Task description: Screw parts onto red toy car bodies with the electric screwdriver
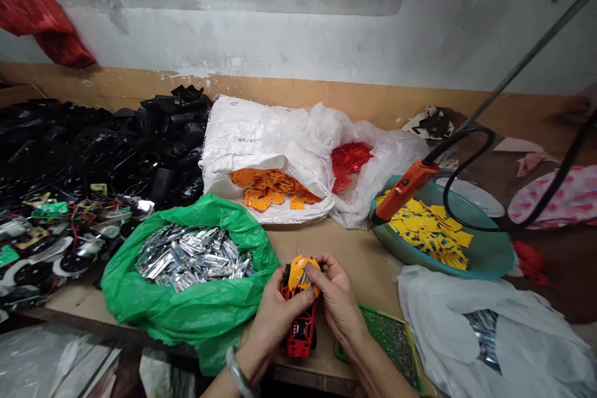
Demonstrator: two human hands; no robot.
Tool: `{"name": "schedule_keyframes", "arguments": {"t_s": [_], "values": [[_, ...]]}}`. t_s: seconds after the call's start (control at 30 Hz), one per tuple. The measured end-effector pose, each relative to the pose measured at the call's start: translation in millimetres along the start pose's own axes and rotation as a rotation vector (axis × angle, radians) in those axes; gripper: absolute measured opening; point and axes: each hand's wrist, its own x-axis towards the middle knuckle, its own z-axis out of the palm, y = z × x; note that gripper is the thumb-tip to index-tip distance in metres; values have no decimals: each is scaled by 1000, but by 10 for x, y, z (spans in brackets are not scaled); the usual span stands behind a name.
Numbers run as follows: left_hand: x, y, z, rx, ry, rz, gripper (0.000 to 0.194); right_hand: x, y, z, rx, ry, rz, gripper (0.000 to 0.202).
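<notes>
A toy car with a red frame [300,329], black wheels and an orange top piece [298,273] stands over the front part of the cardboard-covered table [349,247]. My left hand [275,311] is closed on the car's left side, its thumb on the orange piece's lower edge. From the right, my right hand [336,292] grips the orange piece with thumb and fingers. A green basket [362,311] of small metal parts lies partly under my right forearm. An orange electric screwdriver [405,189] hangs at the right over a teal basin.
Green bag [186,317] of silvery pieces, left; black parts [153,130] and wired electronics [60,230] beyond. White sack [252,130] with orange pieces and clear bag [396,149] with red parts, behind. Teal basin [494,252] of yellow pieces and white bag [527,317], right.
</notes>
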Motion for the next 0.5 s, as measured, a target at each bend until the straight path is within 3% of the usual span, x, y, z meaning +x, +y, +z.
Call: {"name": "schedule_keyframes", "arguments": {"t_s": [0.3,0.4,0.5], "values": [[-72,38,63,-107,-21,-89,46,3,-79,-77,-170,-108,-50,40],[-96,54,-32,-246,-60,-278,40,-9,-123,-112,-39,-159,7,36],[-122,50,-131,-406,-154,-524,38,-53,-193,-150,-5,-319,11,39]]}}
